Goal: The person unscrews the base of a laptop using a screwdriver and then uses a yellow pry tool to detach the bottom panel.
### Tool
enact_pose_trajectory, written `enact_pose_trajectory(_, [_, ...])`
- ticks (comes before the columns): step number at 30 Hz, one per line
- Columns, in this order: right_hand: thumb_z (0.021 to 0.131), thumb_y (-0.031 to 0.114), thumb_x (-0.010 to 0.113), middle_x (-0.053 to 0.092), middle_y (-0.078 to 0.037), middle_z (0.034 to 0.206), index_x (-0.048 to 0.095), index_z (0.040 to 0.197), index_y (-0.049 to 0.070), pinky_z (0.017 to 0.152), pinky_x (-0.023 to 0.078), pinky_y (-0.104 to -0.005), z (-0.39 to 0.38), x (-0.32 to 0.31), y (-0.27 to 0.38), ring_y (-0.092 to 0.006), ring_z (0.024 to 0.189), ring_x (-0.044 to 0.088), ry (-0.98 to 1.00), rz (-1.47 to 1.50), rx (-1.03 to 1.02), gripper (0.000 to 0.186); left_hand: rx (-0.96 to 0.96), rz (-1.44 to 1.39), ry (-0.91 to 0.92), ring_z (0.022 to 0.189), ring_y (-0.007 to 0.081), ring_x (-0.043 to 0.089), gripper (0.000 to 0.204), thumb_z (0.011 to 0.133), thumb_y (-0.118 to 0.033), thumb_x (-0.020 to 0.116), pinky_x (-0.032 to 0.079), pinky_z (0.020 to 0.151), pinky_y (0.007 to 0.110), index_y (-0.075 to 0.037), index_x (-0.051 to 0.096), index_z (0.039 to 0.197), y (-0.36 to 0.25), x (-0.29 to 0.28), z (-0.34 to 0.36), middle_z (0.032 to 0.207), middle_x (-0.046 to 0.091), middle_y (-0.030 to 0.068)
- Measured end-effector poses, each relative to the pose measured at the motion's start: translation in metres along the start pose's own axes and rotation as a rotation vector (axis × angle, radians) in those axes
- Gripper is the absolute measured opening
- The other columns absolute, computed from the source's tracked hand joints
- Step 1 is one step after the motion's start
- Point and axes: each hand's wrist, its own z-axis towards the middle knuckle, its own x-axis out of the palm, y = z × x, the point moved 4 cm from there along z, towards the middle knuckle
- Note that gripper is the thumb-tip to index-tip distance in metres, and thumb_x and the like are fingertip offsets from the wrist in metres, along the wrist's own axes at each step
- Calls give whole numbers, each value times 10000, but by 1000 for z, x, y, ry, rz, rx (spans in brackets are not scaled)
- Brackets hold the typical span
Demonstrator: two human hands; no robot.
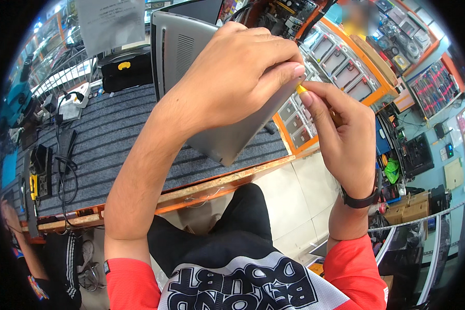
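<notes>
A grey laptop [232,135] stands tilted up on the striped grey mat, its vented underside [185,47] facing me. My left hand [243,70] reaches across it and is closed over its upper right edge, fingers curled round the far side. Pinched between thumb and forefinger of my right hand [341,124] is a slim yellow hand tool [301,89]. Its tip meets the laptop's edge right by my left fingertips. The rest of the tool is mostly hidden in my palm, so its exact kind cannot be made out.
The bench mat [103,150] ends at a worn wooden edge [222,182]. A black bag [126,70], a white power strip [72,106] and a black cable [62,165] lie on the left. Another person's arm [28,248] shows at far left. A glass display case [341,67] stands at right.
</notes>
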Motion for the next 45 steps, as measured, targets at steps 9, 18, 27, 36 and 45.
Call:
enact_pose_trajectory(9, [963,127,696,668,-187,739,747,1031,8,591,485,-371,-2,1,5,-339,621,648,-45,-39,-26,146,23,3,-60,903,223,645,187,1014,-245,623,387,881,363,-88,722,1039,-2,4,-1,938,715,44])
enact_pose_trajectory(18, [958,130,706,677,-206,761,748,1029,1,590,495,-369,-2,1,6,-362,642,660,-30,-36,9,153,10,13,2,906,210,642,192,1005,-240,627,389,900,367,-84,726,1058,-8,-2,3,929,709,40])
enact_pose_trajectory(27, [1026,175,692,721,-15,898,744,1169,-25,741,496,-208,-2,-1,-10,-40,827,605,96,-14,54,251,46,-38,-28,793,287,640,243,1000,-251,598,428,809,415,-41,701,934,-9,-1,10,815,686,108])
enact_pose_trajectory(36, [1027,211,680,561,4,732,715,1059,-73,589,419,-267,18,-10,27,-70,673,511,277,-88,32,288,-4,-356,-100,624,328,652,240,958,-178,613,480,595,395,36,679,872,2,6,7,704,645,215])
enact_pose_trajectory(45, [1029,296,689,593,3,676,758,1031,-65,551,373,-277,22,-16,3,-68,599,444,341,40,171,368,-127,-322,-35,561,264,571,275,979,-171,592,441,561,377,63,655,847,-25,-7,11,659,618,191])
